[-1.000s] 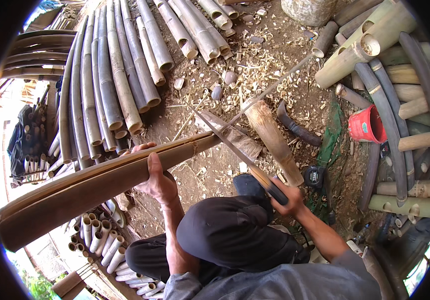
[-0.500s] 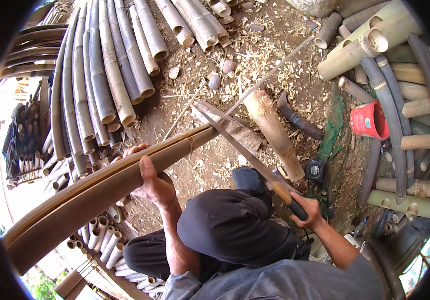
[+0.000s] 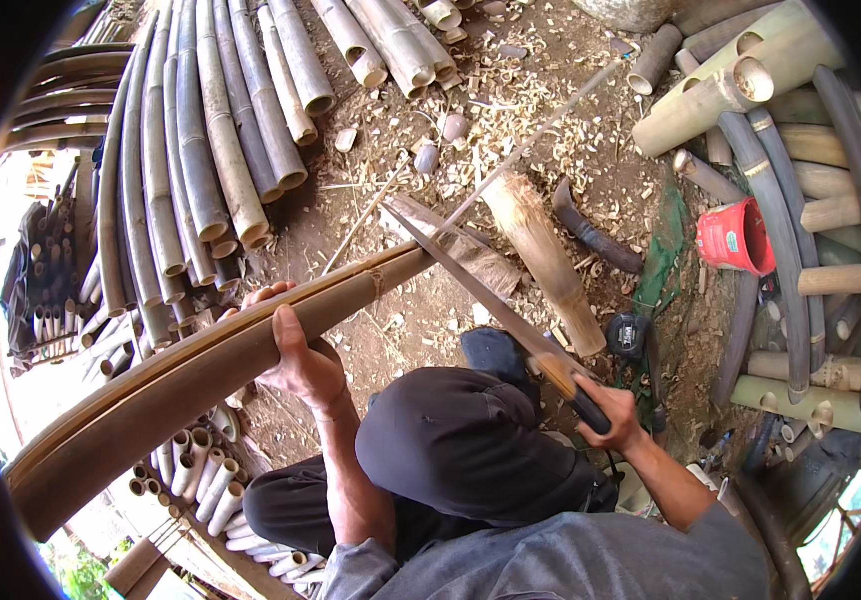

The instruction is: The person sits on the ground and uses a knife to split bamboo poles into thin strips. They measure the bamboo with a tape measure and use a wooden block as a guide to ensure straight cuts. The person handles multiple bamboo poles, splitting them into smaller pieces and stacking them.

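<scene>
My left hand (image 3: 300, 365) is wrapped round a long brown bamboo pole (image 3: 180, 385) with a lengthwise split showing pale wood. The pole slants from the lower left up to the middle, and my thumb lies on its near side. In my right hand (image 3: 607, 415) is a machete (image 3: 495, 305) with a wood-and-black handle. Its long blade crosses the pole's far end; whether it bites into the bamboo I cannot tell. Beyond the blade a thin bamboo strip (image 3: 550, 125) runs toward the upper right.
Wood shavings litter the dirt floor round a thick wooden log (image 3: 540, 255). Bamboo poles (image 3: 195, 130) stand in rows at the upper left. A red bucket (image 3: 730, 237), a black tape measure (image 3: 627, 335) and stacked bamboo pieces (image 3: 835, 280) are to the right.
The machete and my right hand have moved slightly left and away from me, the blade still across the pole's end. My left hand keeps its grip; the whole view has shifted a little.
</scene>
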A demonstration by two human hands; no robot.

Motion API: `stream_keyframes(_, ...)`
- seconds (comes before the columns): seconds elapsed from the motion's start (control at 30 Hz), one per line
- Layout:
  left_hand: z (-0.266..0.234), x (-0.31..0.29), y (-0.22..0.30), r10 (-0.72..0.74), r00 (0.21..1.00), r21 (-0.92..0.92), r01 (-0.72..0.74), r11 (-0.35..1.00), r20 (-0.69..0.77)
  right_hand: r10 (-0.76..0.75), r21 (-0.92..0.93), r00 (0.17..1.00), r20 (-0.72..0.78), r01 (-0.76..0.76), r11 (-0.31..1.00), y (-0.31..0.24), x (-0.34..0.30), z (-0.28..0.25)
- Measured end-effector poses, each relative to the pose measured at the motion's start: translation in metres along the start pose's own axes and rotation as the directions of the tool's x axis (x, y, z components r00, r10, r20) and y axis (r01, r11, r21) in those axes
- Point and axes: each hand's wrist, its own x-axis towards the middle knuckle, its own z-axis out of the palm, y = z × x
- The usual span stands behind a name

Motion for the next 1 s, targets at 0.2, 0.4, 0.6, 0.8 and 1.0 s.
stream_keyframes(0.2,0.001,0.0,-0.006,0.019,1.0,-0.06,-0.02,0.998,-0.005,-0.007,0.004,0.997,-0.077,0.008,1.0,0.014,0.099,0.07)
stream_keyframes(0.4,-0.01,0.008,-0.01,0.029,0.999,-0.055,-0.031,0.998,-0.02,-0.004,-0.058,1.0,0.02,0.005,0.998,0.017,0.0,0.011)
stream_keyframes(0.6,-0.009,0.009,-0.01,0.027,1.0,-0.041,-0.028,0.999,-0.013,-0.009,-0.056,1.0,0.025,0.011,0.998,0.016,-0.015,0.006)
stream_keyframes(0.8,-0.02,0.013,-0.007,-0.096,0.994,-0.005,0.095,0.995,-0.052,-0.058,0.078,0.963,-0.265,0.081,0.994,0.004,0.06,0.027)
stream_keyframes(1.0,-0.073,0.05,0.029,-0.206,0.97,-0.293,0.161,0.943,-0.127,-0.257,-0.481,0.905,-0.34,0.067,0.874,0.032,0.068,-0.071)
